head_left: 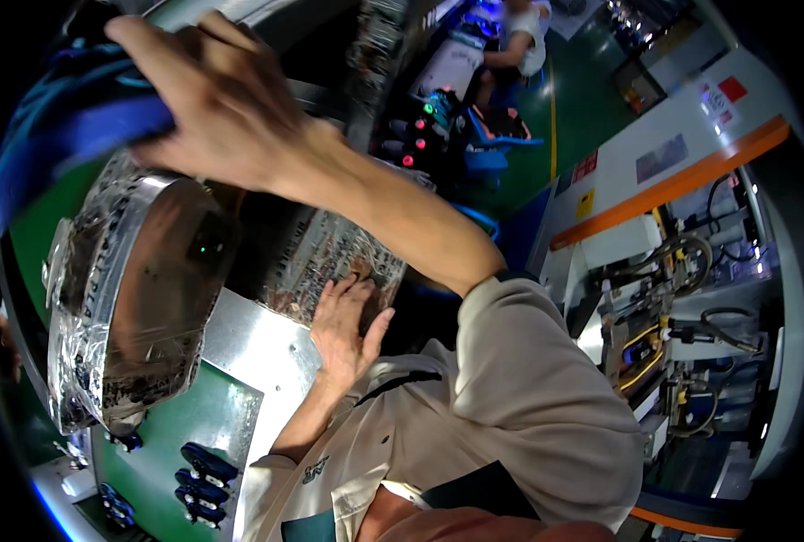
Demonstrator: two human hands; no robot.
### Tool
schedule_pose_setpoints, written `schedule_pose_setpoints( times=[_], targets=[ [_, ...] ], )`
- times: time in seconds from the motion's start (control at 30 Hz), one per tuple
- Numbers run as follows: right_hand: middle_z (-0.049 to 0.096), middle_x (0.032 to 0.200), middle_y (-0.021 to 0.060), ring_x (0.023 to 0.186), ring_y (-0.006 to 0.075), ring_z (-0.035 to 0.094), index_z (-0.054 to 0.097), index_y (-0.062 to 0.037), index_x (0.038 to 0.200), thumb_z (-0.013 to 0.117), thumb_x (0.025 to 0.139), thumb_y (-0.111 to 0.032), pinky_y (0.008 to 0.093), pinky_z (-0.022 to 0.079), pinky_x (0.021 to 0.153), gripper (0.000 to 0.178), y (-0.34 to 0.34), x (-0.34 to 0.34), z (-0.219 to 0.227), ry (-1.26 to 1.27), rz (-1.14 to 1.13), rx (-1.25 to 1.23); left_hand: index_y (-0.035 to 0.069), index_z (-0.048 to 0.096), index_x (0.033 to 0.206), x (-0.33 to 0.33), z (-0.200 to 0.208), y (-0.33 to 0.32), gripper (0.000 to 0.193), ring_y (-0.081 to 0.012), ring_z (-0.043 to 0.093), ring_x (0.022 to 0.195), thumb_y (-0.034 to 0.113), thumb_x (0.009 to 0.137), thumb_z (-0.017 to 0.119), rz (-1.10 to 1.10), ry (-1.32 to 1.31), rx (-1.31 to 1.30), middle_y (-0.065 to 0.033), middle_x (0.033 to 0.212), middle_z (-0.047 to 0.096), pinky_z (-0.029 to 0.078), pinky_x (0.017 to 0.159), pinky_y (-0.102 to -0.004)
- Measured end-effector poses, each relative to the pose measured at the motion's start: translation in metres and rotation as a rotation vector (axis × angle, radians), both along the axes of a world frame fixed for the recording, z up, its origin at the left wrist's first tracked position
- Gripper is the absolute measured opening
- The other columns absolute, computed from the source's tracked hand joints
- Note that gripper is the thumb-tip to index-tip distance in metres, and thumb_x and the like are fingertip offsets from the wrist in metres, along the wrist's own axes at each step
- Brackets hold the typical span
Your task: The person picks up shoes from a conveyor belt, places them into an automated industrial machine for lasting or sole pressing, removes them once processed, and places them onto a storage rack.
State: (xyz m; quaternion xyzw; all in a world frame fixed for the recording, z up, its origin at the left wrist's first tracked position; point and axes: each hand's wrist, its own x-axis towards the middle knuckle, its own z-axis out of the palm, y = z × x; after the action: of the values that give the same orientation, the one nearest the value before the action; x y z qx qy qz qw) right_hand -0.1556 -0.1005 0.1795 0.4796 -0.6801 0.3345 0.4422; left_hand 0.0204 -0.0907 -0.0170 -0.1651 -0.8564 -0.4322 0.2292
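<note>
A worker in a beige shirt stretches the right arm across the upper left of the frame, the right hand over a blurred blue item at the far upper left; one finger reaches toward the top edge, the others are bent and partly hidden, and from where I stand I cannot tell whether they grip the item or only touch it; the left hand, at the centre, lies on a plastic-wrapped block, fingers slightly spread, thumb wide apart.

Left of the hands stands a rounded housing, also in clear wrap, a small green light on its dark face; below it, at lower left, dark shoes sit in a row on a green surface, beside a bare metal plate; at the top, right of centre, a co-worker in a white top sits near a blue stool, a yellow line crossing the green floor alongside; at right, an orange bar slants above machinery with dark hoses.
</note>
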Motion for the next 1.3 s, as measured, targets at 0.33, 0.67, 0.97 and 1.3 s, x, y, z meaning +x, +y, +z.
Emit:
schedule_pose_setpoints(
  times=[0.33, 0.67, 0.97, 1.3],
  targets=[
    [0.059, 0.112, 0.0042, 0.114, 0.024, 0.051, 0.06, -0.0099, 0.118, 0.064, 0.064, 0.007, 0.0407, 0.041, 0.095, 0.057, 0.179, 0.055, -0.139, -0.185, -0.039, 0.193, 0.004, 0.032, 0.143, 0.012, 0.033, -0.009, 0.083, -0.03, 0.045, 0.128, 0.068, 0.09, 0.032, -0.259, -0.451, 1.658, -0.0166, 0.142, 0.042, 0.034, 0.108, -0.0458],
    [0.035, 0.145, 0.0092, 0.133, 0.0306, 0.036, 0.047, -0.026, 0.134, 0.064, 0.075, -0.009, 0.0483, 0.036, 0.109, 0.063, 0.151, 0.051, -0.146, -0.203, 0.065, 0.133, 0.016, 0.031, 0.146, 0.004, 0.047, 0.045, 0.082, -0.0413, 0.052, 0.116, 0.06, 0.082, 0.058, -0.725, -0.529, 1.761, -0.02, 0.143, 0.039, 0.051, 0.086, -0.0505],
    [0.045, 0.138, 0.0113, 0.125, 0.0215, 0.045, 0.03, -0.005, 0.144, 0.086, 0.064, -0.04, 0.0391, 0.039, 0.103, 0.103, 0.32, 0.187, -0.161, -1.289, 0.611, -0.648, -0.001, 0.04, 0.133, 0.021, 0.018, 0.129, 0.07, -0.0212, 0.057, 0.105, 0.031, 0.08, 0.075, -0.38, -0.507, 0.896, -0.0123, 0.117, 0.057, 0.043, 0.095, -0.034],
    [0.062, 0.105, 0.0012, 0.098, 0.0135, 0.056, 0.058, -0.0038, 0.118, 0.079, 0.058, -0.004, 0.0294, 0.044, 0.092, 0.064, 0.527, 0.445, -0.206, -0.696, -0.711, -1.4, -0.004, 0.029, 0.143, 0.125, -0.01, 0.4, 0.055, -0.0237, 0.041, 0.129, 0.014, 0.096, 0.05, -1.371, -0.733, 0.32, -0.0165, 0.139, 0.043, 0.028, 0.108, -0.0352]
  ],
)
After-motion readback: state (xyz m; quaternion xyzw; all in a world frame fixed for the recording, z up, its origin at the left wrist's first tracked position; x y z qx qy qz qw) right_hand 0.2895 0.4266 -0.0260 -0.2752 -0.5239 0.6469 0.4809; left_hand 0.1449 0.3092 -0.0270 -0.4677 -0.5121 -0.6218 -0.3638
